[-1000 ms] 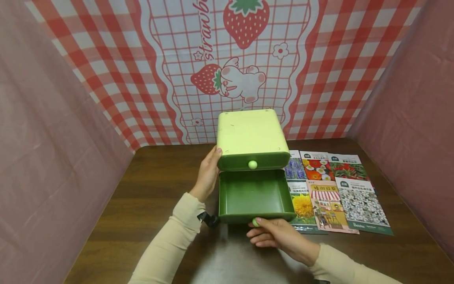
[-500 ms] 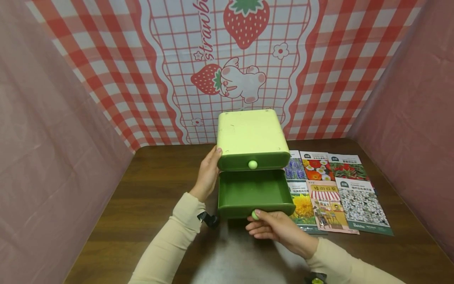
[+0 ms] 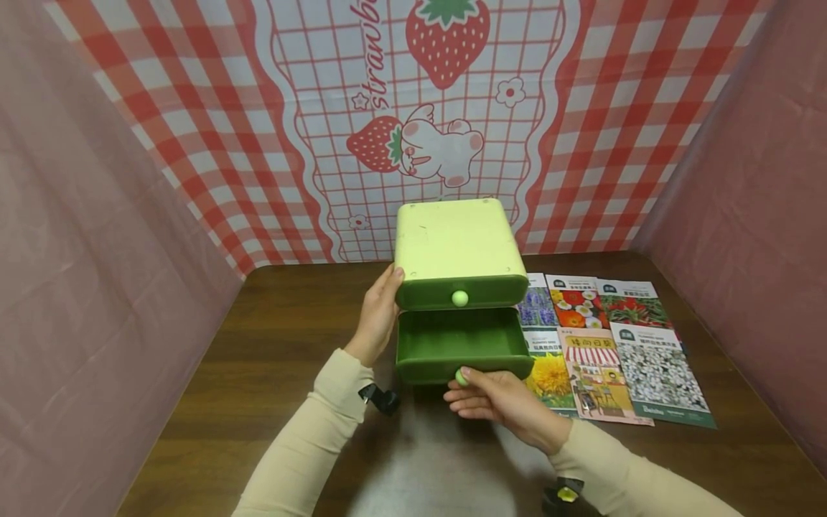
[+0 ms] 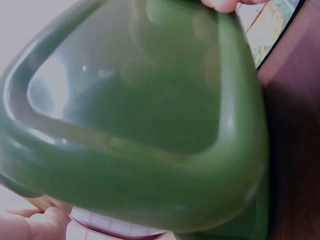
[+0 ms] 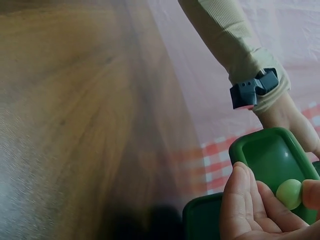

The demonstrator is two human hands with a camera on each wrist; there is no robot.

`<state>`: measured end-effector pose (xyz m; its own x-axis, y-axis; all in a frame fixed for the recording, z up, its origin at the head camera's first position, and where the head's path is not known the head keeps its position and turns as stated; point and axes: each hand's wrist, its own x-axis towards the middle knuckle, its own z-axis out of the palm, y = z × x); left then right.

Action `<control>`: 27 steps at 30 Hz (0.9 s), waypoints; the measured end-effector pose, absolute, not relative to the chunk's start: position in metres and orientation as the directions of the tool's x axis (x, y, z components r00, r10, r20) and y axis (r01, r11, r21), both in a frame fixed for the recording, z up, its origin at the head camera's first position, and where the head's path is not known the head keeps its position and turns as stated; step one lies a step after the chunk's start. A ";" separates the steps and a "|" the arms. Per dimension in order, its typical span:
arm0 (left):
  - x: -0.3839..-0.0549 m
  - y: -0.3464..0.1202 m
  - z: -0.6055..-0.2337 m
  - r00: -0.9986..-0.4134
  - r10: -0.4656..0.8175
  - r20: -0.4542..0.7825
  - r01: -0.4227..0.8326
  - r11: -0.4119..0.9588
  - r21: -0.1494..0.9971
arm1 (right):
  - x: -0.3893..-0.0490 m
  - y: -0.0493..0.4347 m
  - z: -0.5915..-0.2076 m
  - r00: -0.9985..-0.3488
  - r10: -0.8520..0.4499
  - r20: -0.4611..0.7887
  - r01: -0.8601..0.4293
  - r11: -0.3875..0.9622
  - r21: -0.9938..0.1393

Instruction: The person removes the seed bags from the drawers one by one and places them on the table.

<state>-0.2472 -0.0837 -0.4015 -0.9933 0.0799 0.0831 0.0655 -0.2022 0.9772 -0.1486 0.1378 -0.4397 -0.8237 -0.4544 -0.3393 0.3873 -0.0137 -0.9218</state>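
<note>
A two-drawer desktop box (image 3: 460, 240) with a pale yellow shell stands mid-table. Its upper green drawer (image 3: 426, 293) is closed, with a round light-green knob at its front. Below, the lower drawer (image 3: 420, 370) sticks out partway and its green inside shows. My right hand (image 3: 510, 406) pinches the lower drawer's knob (image 5: 290, 194) between thumb and index finger, the other fingers extended beneath. My left hand (image 3: 377, 312) lies along the box's left side, its thumb at the front top corner; the other fingers are largely hidden. In the left wrist view, a green drawer front (image 4: 150, 100) fills the picture.
Several flower-seed packets lie right of the box, among them a white-flower packet (image 3: 662, 373), a pink one with an awning (image 3: 597, 373) and a yellow-flower one (image 3: 552, 377). A red-checked strawberry cloth (image 3: 446, 129) hangs behind the wooden table (image 3: 258, 380); pink curtains flank it.
The lower drawer has slid partway inward, away from the front, with my right hand moving along on its knob. My left hand and the box's shell have stayed put.
</note>
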 end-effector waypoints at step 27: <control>-0.247 -0.084 -0.398 -0.994 0.077 0.081 0.064 -0.193 0.979 | -0.206 0.130 -0.442 -0.877 -0.373 -0.302 0.328 -0.007 -0.945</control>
